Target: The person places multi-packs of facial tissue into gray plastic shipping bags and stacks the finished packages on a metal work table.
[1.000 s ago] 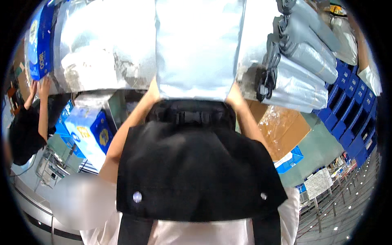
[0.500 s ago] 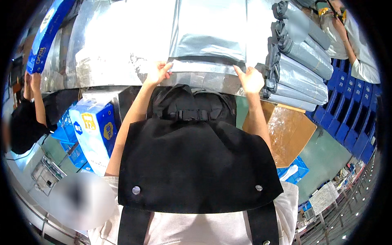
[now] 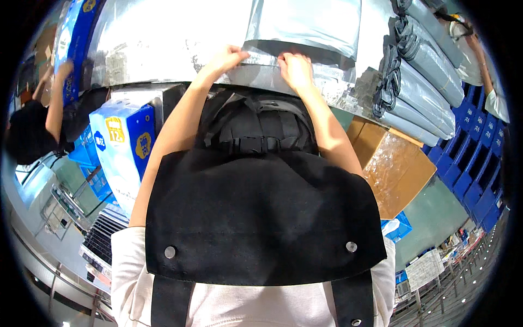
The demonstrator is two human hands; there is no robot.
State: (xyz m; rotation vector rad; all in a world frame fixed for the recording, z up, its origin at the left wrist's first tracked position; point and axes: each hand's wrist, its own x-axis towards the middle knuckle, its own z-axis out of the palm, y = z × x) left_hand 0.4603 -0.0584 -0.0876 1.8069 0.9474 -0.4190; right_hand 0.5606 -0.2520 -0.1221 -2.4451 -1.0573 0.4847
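Observation:
A grey plastic bag [image 3: 305, 24] lies flat on the silvery table [image 3: 147, 41], with a dark band and a paler strip along its near edge. My left hand [image 3: 227, 59] is closed at the left corner of that edge, fingertips pinched on the strip. Close by on the right, my right hand [image 3: 297, 71] bends its fingers down onto the same strip, thumb and forefinger together. The fingertips partly cover what they grip.
Several folded grey bag bundles [image 3: 425, 65] lie along the table's right side. Below them stands an open cardboard box [image 3: 403, 174], with blue crates [image 3: 468, 147] further right. A blue-and-white carton [image 3: 122, 147] stands at left. Another person's arm [image 3: 56, 103] reaches to a blue box [image 3: 73, 49].
My right hand has moved left from the bag's right side, its thumb and fingers now drawn together. My left hand has closed more. The view has shifted, so the bag appears further right and higher.

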